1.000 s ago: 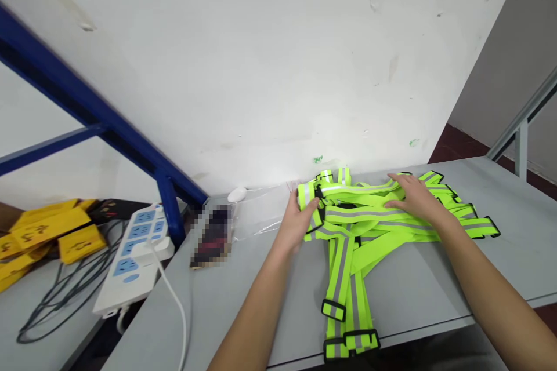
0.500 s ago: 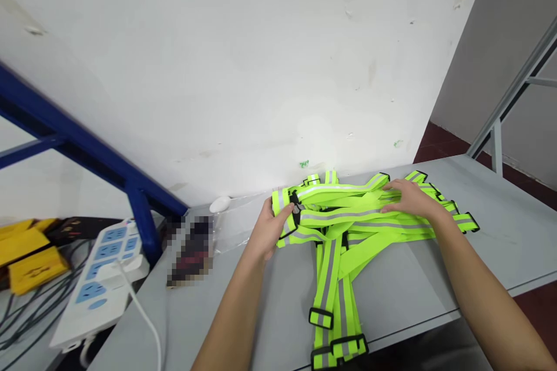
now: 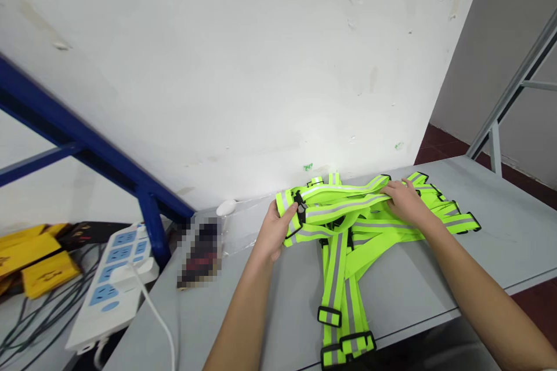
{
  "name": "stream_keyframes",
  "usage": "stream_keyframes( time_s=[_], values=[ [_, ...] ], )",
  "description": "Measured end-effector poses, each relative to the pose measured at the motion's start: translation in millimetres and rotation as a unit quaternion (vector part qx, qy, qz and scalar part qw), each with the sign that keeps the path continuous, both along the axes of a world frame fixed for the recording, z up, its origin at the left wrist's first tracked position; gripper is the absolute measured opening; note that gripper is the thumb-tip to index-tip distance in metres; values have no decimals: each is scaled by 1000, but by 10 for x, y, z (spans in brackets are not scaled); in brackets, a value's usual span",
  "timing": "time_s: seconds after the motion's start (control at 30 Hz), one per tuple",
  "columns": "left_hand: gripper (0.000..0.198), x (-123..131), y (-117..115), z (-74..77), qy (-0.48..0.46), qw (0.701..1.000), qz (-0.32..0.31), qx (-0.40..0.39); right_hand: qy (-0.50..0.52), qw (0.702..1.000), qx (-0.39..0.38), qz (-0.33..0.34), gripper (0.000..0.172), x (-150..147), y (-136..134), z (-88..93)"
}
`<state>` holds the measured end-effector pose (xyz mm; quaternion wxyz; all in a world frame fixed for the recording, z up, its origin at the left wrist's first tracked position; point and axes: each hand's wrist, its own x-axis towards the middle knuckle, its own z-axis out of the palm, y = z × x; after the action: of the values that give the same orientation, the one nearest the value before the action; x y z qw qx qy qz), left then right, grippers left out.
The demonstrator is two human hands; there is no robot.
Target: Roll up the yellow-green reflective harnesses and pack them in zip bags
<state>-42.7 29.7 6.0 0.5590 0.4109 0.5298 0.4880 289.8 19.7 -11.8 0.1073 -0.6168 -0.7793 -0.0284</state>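
Several neon-yellow reflective straps (image 3: 383, 229) with grey stripes and black buckles lie heaped on the grey table, some hanging toward its front edge. My left hand (image 3: 277, 229) is closed around the left end of a strap bundle, thumb on top beside a black buckle. Over the middle of the pile, my right hand (image 3: 404, 202) pinches one strap between thumb and fingers, lifting it slightly. The fingertips of that hand are partly hidden by the strap.
Left of the straps lie a clear plastic bag (image 3: 241, 226), a small white object (image 3: 226, 207) and a pixelated dark item (image 3: 201, 252). A white power strip (image 3: 108, 284) with cables and yellow packets (image 3: 35, 255) sit further left. A blue metal frame (image 3: 150, 220) leans nearby; a white wall (image 3: 261, 81) stands behind.
My right hand has closed from spread fingers onto a strap and raised it a little. The left hand keeps its hold. The view has shifted slightly left.
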Motion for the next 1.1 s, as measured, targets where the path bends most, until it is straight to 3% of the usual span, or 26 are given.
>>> stream_keyframes(
  time_s=[0.2,0.3,0.4,0.5,0.67,0.77,0.83,0.93,1.1],
  values=[
    [50,88,-80,58,-42,999,-20,-10,-34,991,127,-31,49,412,-158,86],
    [52,229,-153,42,-38,998,-43,1,-59,989,126,-48,57,775,-278,19],
    [57,413,-250,27,-12,998,-57,-3,-64,989,83,-107,53,983,-443,-45],
    [59,593,-359,50,-23,997,-67,-24,-48,988,57,-133,50,698,-679,20],
    [48,819,-596,120,-106,986,-88,-99,62,990,108,69,62,-722,-1070,261],
    [23,890,-777,141,-120,977,-78,-159,63,978,145,137,63,-1325,-1184,177],
    [11,924,-895,160,-146,967,-65,-198,50,976,171,128,64,-1442,-1216,40],
    [9,974,-1062,213,-190,954,-55,-224,52,972,196,121,66,-1327,-1262,-123],
    [8,987,-1358,374,-205,934,-123,-266,94,959,168,209,65,-896,-1452,-85]
  ],
)
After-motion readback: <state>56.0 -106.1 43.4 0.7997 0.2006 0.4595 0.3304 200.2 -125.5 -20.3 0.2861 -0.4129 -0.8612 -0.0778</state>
